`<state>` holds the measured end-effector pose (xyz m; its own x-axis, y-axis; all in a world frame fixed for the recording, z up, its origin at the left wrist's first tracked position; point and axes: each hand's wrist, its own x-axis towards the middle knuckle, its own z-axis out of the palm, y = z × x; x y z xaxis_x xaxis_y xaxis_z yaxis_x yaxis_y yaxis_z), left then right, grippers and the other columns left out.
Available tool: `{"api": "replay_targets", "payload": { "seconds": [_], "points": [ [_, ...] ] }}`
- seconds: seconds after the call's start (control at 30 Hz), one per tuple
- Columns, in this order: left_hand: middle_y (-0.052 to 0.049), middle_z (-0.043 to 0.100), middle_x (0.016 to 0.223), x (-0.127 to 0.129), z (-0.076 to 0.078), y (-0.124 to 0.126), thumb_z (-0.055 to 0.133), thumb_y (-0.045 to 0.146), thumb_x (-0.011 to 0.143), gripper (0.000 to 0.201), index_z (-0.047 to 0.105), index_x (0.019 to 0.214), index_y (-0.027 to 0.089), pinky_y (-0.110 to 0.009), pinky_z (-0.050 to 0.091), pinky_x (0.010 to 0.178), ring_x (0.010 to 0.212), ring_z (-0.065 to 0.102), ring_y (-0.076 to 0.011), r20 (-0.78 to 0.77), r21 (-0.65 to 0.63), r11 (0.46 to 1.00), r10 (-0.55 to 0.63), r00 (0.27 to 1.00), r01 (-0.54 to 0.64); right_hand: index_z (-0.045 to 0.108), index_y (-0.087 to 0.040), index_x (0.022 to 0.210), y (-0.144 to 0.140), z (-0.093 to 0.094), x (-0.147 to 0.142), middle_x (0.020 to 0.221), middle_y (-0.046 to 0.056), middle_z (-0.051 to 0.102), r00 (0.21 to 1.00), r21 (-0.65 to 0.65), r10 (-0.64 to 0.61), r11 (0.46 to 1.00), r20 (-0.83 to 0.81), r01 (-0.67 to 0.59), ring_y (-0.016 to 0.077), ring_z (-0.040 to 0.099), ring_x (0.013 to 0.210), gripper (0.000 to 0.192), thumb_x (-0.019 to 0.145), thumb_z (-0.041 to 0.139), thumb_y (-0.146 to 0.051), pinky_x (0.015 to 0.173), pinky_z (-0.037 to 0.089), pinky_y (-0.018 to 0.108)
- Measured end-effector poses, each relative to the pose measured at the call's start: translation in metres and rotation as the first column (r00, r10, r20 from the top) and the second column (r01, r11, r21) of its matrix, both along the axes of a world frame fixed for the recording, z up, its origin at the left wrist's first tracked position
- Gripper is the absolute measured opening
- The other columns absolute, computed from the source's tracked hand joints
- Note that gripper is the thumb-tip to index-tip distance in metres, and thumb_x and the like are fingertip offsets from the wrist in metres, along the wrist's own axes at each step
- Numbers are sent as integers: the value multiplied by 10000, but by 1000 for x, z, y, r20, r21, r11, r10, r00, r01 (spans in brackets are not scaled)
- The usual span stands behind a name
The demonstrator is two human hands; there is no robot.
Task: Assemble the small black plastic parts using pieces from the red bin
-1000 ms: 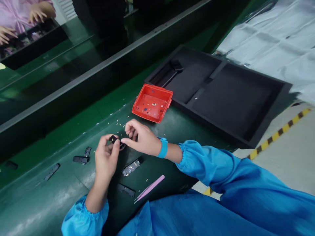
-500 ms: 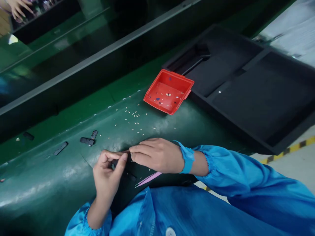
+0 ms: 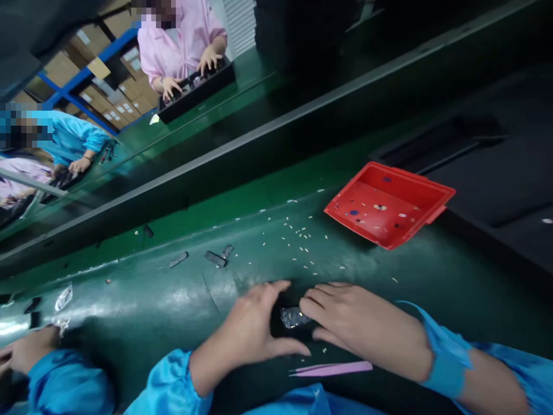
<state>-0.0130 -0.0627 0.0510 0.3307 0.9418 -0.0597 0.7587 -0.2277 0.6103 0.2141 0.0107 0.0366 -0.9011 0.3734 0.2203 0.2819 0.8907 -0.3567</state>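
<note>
A small black part with a circuit-board-like surface (image 3: pixel 292 317) lies in front of me on the green work surface (image 3: pixel 142 294). My left hand (image 3: pixel 248 325) curves round its left side, thumb and fingers spread apart. The fingers of my right hand (image 3: pixel 363 320) close over the part's right end and hide it. Below my hands lie pink tweezers (image 3: pixel 334 369), tips to the left. Many tiny pale strips (image 3: pixel 302 235) are scattered beyond my hands. Similar small black parts (image 3: pixel 216 258) rest farther left.
A red bin (image 3: pixel 391 199) with small bits inside stands at the right, beside a large black tray (image 3: pixel 488 202). A co-worker's hand and blue sleeve (image 3: pixel 69 374) are close at my left. Co-workers in pink (image 3: pixel 190 43) and blue (image 3: pixel 71 138) sit across the divider (image 3: pixel 242 141).
My view has swung left, so things appear farther right. My hands were close together at the fingertips; now the left hand has opened and the black part shows between them.
</note>
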Motion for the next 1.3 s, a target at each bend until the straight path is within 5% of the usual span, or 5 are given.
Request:
{"api": "replay_targets", "payload": {
  "seconds": [0.2,0.4,0.57,0.83,1.3],
  "points": [
    [-160,662,1227,-116,16,134,521,303,959,259,712,1049,152,-407,431,1091,1209,595,-282,-273,192,776,630,727,-600,540,-196,845,26,3,3,889,65,664,967,-158,-129,983,-218,96,193,640,780,342,988,548,-507,690,489,314],
    [-309,613,1238,-180,18,199,618,239,828,246,700,976,60,-579,422,1045,1260,541,-451,-221,236,562,825,519,-793,540,-192,736,38,-36,-10,673,-8,574,936,-220,-198,966,-292,136,114,517,575,369,1035,484,-401,565,376,248],
    [-232,713,1110,-145,21,187,537,295,901,245,636,1003,96,-391,573,821,1046,706,-303,-43,113,645,763,645,-756,574,-187,747,44,-39,-19,675,-19,577,855,-415,-356,890,-377,187,101,521,579,286,997,535,-321,569,399,236],
    [-44,771,784,14,-24,87,589,432,929,365,626,1159,151,-270,567,699,750,738,-183,421,-245,902,428,800,-354,651,-151,1140,51,-35,-36,757,-13,604,645,-877,-715,458,-268,143,94,545,580,295,922,604,-345,543,466,224],
    [-42,797,951,34,-24,76,593,305,907,257,735,1083,181,-283,585,741,837,763,-216,369,-229,927,366,855,-298,765,-174,987,48,-37,-34,758,-4,645,645,-719,-667,647,-373,253,81,580,618,164,873,650,-199,642,534,227]
  ]
}}
